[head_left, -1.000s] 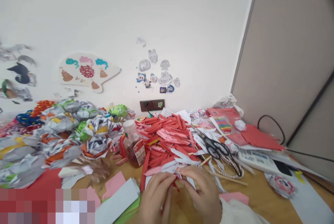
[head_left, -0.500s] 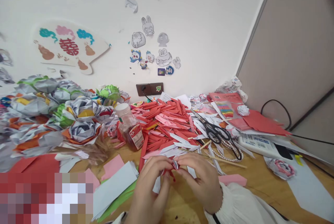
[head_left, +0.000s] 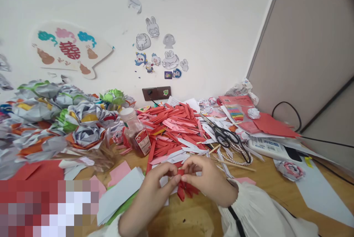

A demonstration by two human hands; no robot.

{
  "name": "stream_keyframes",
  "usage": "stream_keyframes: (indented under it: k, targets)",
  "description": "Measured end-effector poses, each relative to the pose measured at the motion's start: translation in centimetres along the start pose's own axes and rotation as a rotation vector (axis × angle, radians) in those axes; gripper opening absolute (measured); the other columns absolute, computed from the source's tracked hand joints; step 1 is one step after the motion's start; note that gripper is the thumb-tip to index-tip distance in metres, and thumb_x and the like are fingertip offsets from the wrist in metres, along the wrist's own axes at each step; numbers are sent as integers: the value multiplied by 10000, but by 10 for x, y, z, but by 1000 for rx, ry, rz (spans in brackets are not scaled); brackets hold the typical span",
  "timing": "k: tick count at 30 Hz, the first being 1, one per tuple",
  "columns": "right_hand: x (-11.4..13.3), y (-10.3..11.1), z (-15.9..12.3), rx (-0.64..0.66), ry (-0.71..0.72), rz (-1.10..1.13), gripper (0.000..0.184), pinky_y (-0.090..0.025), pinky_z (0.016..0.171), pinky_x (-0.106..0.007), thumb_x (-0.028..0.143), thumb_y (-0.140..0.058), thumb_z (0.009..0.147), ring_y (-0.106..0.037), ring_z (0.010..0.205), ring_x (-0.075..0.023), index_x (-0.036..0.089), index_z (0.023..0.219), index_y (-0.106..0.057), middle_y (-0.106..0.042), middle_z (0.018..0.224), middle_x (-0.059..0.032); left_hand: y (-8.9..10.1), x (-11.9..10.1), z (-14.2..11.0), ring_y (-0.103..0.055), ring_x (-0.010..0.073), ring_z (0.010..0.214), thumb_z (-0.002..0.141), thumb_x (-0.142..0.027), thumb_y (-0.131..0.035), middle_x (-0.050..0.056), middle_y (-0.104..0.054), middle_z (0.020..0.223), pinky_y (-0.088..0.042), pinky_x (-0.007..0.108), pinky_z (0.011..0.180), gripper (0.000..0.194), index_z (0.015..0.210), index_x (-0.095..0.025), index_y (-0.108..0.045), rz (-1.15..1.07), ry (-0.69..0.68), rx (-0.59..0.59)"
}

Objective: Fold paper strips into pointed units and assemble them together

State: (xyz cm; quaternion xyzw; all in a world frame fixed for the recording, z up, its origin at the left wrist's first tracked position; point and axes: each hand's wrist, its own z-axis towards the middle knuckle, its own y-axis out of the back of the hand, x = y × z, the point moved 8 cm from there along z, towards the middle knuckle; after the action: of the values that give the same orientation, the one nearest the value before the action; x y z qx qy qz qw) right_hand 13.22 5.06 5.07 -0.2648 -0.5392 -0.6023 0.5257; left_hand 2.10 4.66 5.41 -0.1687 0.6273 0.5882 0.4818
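Between my fingertips, low in the middle of the view, is a piece of folded red paper (head_left: 181, 192), with several red points hanging below my hands. My left hand (head_left: 162, 181) pinches it from the left with thumb and index finger. From the right, my right hand (head_left: 203, 178) grips it the same way, the two sets of fingertips nearly touching. Fingers cover the upper part of the paper. Just beyond lies a heap of folded red paper strips (head_left: 177, 126), with pink and white folded strips (head_left: 185, 152) along its near side.
Paper flowers (head_left: 85, 135) pile up at left. A jar with red contents (head_left: 135, 133) stands beside the heap. Black-handled scissors (head_left: 226, 137), a pearl string (head_left: 235, 157) and wooden sticks (head_left: 240, 166) lie right. White paper sheets (head_left: 121, 196) sit front left; a pink-white paper flower (head_left: 290, 170) is at far right.
My hands have turned the folded paper: a white-grey part showed between the fingertips before, and now red points hang below. The camera view tilted down, then shifted slightly.
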Motion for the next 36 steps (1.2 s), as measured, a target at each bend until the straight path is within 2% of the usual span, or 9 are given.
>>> stream_keyframes:
  k: [3,6,13,18,21,25,31,34,36]
  targets:
    - [-27,-8,3,-22,-111,24,93,-426,548,-205,141,-644,630,-528,588,-104,168,693,-581,-578,638,27,-3,16,5,-536,159,669,756,-268,-501,-3,-591,671,-410,244,639,136,654,-186,-538,88,37,-15]
    - [-41,-12,6,-40,-138,40,110,-418,550,-207,133,-645,614,-516,582,-100,157,697,-577,-575,641,28,-4,26,8,-533,163,667,743,-251,-494,0,-591,660,-408,248,633,131,639,-185,-538,96,70,-38]
    - [-43,-13,9,-69,-139,91,103,-408,547,-204,112,-609,617,-497,565,-93,155,693,-554,-542,612,42,-4,26,9,-511,145,626,732,-202,-477,-19,-546,620,-394,239,608,118,616,-189,-496,29,76,-74]
    - [-55,-20,11,-22,-186,137,134,-395,546,-209,77,-569,602,-486,563,-96,160,687,-506,-513,604,51,-12,36,9,-497,130,613,664,-120,-519,-29,-542,630,-384,225,587,66,650,-182,-499,-69,107,-60]
    - [-54,-23,10,49,-184,155,151,-382,562,-209,51,-550,589,-479,584,-97,161,676,-494,-504,613,52,-20,46,8,-490,121,588,625,-85,-531,-36,-531,607,-371,216,559,91,640,-171,-505,-137,138,-31]
    - [-51,-33,5,245,-209,234,236,-363,553,-195,46,-586,553,-469,582,-88,159,747,-513,-521,646,51,-26,59,7,-462,106,545,555,-27,-531,-55,-504,566,-331,204,509,151,611,-164,-501,-210,185,-38]
    - [-71,-37,9,222,-328,171,253,-320,492,-177,-19,-577,483,-440,513,-76,155,656,-521,-463,535,80,-32,74,11,-427,95,496,533,-46,-575,-74,-469,509,-301,200,481,158,562,-166,-477,-256,228,-7]
    - [-70,-35,10,157,-290,158,247,-321,495,-174,-23,-575,490,-444,518,-74,153,660,-543,-469,540,78,-25,69,11,-449,107,531,563,-69,-574,-59,-496,528,-315,203,503,120,572,-164,-502,-199,207,-70]
    - [-64,-32,9,130,-239,160,241,-331,510,-173,-19,-571,508,-450,538,-76,154,676,-561,-484,560,72,-23,64,10,-461,116,549,584,-101,-581,-48,-519,540,-327,204,511,93,573,-167,-516,-141,202,-66]
